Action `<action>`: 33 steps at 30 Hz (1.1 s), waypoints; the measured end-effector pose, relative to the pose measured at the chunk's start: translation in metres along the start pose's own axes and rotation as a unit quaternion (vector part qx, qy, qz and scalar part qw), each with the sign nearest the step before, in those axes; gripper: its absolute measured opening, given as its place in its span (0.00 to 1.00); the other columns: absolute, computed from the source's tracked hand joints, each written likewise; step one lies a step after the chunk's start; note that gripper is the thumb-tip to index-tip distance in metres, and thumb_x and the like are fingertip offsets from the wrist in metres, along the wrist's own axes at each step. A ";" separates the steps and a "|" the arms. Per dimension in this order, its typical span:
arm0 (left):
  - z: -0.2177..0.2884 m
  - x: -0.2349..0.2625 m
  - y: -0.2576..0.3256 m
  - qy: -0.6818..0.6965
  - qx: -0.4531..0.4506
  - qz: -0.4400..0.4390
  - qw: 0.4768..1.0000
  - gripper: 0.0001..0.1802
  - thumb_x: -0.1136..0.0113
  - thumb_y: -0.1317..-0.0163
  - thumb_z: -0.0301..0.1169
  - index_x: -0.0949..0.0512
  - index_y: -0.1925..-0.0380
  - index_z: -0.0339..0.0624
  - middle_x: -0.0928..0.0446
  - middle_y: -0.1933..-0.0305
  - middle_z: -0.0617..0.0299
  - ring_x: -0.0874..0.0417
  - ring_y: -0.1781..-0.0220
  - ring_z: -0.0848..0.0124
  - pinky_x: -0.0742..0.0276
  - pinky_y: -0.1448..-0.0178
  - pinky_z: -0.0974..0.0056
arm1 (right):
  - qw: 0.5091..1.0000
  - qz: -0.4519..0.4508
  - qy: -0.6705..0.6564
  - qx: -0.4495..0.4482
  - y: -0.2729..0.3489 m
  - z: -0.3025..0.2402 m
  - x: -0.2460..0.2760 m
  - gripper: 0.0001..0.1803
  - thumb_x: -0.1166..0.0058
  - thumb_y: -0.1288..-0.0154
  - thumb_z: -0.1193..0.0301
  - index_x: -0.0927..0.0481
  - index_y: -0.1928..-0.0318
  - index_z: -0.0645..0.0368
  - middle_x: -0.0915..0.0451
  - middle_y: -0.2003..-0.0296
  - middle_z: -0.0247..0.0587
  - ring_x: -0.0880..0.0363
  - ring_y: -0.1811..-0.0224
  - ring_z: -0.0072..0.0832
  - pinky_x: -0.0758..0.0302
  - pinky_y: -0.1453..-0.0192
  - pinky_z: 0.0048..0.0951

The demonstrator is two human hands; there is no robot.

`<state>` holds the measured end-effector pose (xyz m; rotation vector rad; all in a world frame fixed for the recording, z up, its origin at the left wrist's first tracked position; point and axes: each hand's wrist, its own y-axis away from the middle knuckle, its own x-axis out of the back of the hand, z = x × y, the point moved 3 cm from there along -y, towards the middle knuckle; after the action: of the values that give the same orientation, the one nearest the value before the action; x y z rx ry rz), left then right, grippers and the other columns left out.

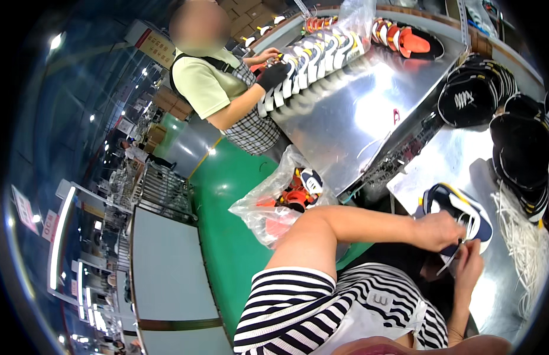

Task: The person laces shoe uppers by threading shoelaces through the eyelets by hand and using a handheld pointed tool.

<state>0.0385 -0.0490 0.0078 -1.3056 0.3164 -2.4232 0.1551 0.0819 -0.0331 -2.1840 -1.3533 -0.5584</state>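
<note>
A navy, white and yellow sneaker (482,226) lies on the metal worktop in front of me. My left hand (441,231) is closed at its lace opening, fingers pinching what looks like a white shoelace. Just below it, my right hand (469,261) is closed too, its thumb and finger pinching near the same lace beside the shoe. A loose white lace end (444,267) hangs down between my hands and my striped shirt. Parts of the fingertips are blurred or hidden by each other.
A bundle of white laces (525,260) lies right of the shoe. Stacked dark shoes (475,92) stand beyond. A plastic bag (259,204) of shoes sits near my left elbow. Across, a co-worker (227,89) handles a row of shoes (316,59) on a metal table (339,112).
</note>
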 end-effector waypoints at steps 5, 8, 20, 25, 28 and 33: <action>0.005 -0.001 0.003 0.024 -0.017 -0.032 0.999 0.18 0.39 0.40 0.32 0.28 0.52 0.38 0.24 0.81 0.49 0.20 0.77 0.47 0.28 0.73 0.48 | 0.994 -0.012 -0.097 -0.052 0.001 0.011 -0.007 0.06 0.51 0.27 0.75 0.32 0.61 0.63 0.24 0.77 0.48 0.21 0.74 0.42 0.28 0.69 0.39; 0.002 0.002 0.013 -0.019 -0.015 -0.010 1.000 0.18 0.40 0.39 0.31 0.32 0.51 0.39 0.28 0.84 0.50 0.22 0.79 0.47 0.32 0.76 0.48 | 0.991 -0.078 -0.068 -0.080 0.019 0.017 0.015 0.06 0.48 0.30 0.74 0.29 0.58 0.63 0.24 0.75 0.46 0.23 0.74 0.37 0.28 0.66 0.36; 0.002 -0.008 0.018 -0.058 -0.114 -0.013 0.992 0.13 0.41 0.46 0.27 0.27 0.59 0.41 0.27 0.79 0.56 0.23 0.76 0.51 0.29 0.69 0.51 | 0.995 -0.097 0.018 0.021 -0.023 -0.026 0.026 0.08 0.43 0.37 0.76 0.20 0.57 0.64 0.18 0.73 0.48 0.19 0.72 0.35 0.25 0.65 0.31; -0.008 -0.006 0.023 -0.025 -0.132 0.016 0.991 0.11 0.43 0.43 0.30 0.25 0.59 0.42 0.26 0.77 0.56 0.22 0.74 0.53 0.29 0.68 0.52 | 0.991 -0.133 0.004 -0.012 -0.026 -0.027 0.026 0.08 0.40 0.39 0.74 0.19 0.60 0.65 0.22 0.78 0.50 0.25 0.79 0.36 0.31 0.71 0.35; -0.011 -0.010 0.020 -0.068 -0.119 0.002 0.991 0.09 0.43 0.42 0.32 0.26 0.63 0.42 0.27 0.78 0.55 0.22 0.74 0.52 0.29 0.69 0.51 | 0.981 -0.171 0.083 -0.045 -0.029 -0.014 0.031 0.09 0.40 0.40 0.73 0.18 0.61 0.66 0.23 0.79 0.49 0.22 0.77 0.33 0.29 0.70 0.34; -0.012 -0.012 0.017 -0.060 -0.123 0.040 0.990 0.09 0.40 0.38 0.35 0.25 0.66 0.43 0.27 0.80 0.54 0.23 0.77 0.51 0.30 0.73 0.48 | 0.971 -0.165 -0.120 -0.128 -0.032 0.020 0.021 0.09 0.37 0.42 0.76 0.17 0.61 0.66 0.22 0.72 0.27 0.29 0.69 0.16 0.29 0.63 0.23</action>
<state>0.0381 -0.0593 -0.0137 -1.5017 0.6385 -2.2824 0.1363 0.1207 -0.0296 -2.3001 -1.8886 -0.6358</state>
